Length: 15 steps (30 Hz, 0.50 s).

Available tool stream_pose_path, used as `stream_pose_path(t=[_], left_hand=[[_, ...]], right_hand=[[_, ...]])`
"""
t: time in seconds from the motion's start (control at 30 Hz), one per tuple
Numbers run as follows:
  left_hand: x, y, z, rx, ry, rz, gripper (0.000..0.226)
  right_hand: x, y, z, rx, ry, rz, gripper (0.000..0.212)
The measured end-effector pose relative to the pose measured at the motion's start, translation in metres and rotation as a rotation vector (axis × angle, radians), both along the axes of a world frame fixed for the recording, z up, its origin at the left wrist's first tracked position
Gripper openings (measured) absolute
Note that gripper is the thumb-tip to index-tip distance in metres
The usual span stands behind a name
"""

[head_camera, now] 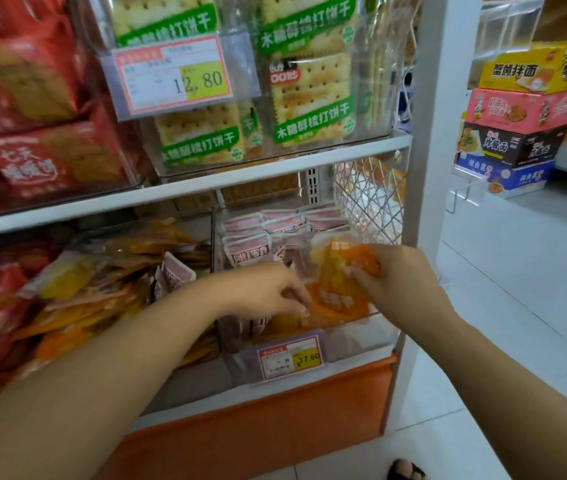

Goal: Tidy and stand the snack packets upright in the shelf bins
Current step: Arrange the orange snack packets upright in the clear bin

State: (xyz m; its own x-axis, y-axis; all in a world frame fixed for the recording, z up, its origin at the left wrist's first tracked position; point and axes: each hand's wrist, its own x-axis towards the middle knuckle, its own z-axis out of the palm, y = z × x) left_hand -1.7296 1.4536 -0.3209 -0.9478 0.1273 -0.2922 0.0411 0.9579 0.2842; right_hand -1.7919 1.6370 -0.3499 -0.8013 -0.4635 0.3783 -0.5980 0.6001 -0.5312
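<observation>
An orange and clear snack packet (335, 278) stands over the lower right clear bin (355, 336). My right hand (396, 278) grips its upper right edge, fingers curled over it. My left hand (275, 289) is at the packet's lower left corner with curled fingertips that seem to pinch it. Behind the packet, several pink and white packets (268, 233) stand in rows in the same bin. The left bin holds a loose heap of orange and yellow packets (95, 285) lying flat, with a pink packet (174, 275) on top.
The shelf above carries clear bins of green-labelled cracker packs (310, 88) and red packs (25, 109), with a price tag (171, 76). A white upright post (431, 133) bounds the shelf on the right. Stacked noodle boxes (524, 119) stand beyond on the tiled floor.
</observation>
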Motion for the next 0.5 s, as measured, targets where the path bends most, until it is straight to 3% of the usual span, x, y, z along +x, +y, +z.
stream_pose_path(t=[0.17,0.27,0.4,0.5], left_hand=[[-0.02,0.0,-0.029,-0.018,-0.171,0.09,0.058],[-0.032,-0.003,-0.03,0.03,-0.132,0.145,0.059],[-0.044,-0.003,-0.029,-0.066,-0.054,0.08,0.052],[-0.055,-0.01,-0.033,-0.213,0.013,-0.015,0.076]], right_hand=[[0.012,0.009,0.005,-0.158,0.23,-0.059,0.013],[0.009,0.018,0.006,-0.206,0.307,-0.1,0.016],[0.003,0.028,0.006,-0.203,0.267,-0.133,0.016],[-0.001,0.033,0.006,-0.159,0.199,-0.149,0.017]])
